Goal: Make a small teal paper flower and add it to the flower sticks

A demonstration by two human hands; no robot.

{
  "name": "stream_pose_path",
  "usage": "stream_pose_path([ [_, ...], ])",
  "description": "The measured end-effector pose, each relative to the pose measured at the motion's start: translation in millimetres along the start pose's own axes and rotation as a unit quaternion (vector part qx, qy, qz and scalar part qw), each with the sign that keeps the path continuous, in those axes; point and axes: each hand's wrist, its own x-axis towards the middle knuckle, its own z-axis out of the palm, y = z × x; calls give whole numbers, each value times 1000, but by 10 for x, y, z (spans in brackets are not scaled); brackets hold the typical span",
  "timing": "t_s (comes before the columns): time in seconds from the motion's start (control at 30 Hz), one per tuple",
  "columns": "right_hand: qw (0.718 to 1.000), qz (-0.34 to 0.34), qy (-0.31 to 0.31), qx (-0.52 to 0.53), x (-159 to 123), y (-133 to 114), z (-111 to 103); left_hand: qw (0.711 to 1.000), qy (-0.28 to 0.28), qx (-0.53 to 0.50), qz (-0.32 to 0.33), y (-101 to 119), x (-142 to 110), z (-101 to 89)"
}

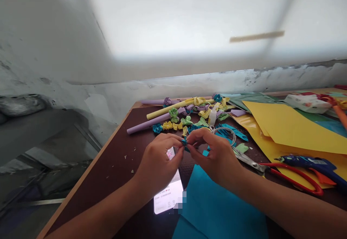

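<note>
Between my two hands is a small folded piece of blue paper (184, 142), pinched at the fingertips above the table. My left hand (159, 159) grips its left side with thumb and forefinger. From the right, my right hand (214, 156) pinches the same piece, its fingers partly covering it. A lit phone (168, 195) lies under my left hand. Sheets of blue paper (217, 203) lie below my right wrist. Just beyond my hands are paper flowers in blue, yellow and a green one (174, 114), with curled paper strips.
Red-handled scissors (292, 172) lie right of my right hand, near a blue glue gun (311, 162). Yellow paper sheets (298, 127) cover the right side. Rolled paper tubes (151, 121) and a white glue bottle (213, 115) are at the back, before the wall.
</note>
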Motion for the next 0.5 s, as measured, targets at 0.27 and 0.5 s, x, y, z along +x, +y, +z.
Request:
stream_pose_path([
  [0.27, 977, 69, -9, 199, 66, 99, -39, 924, -107, -328, -163, -50, 13, -24],
  [0.5, 989, 82, -42, 119, 51, 82, -55, 916, -64, -353, -179, -116, 23, 23],
])
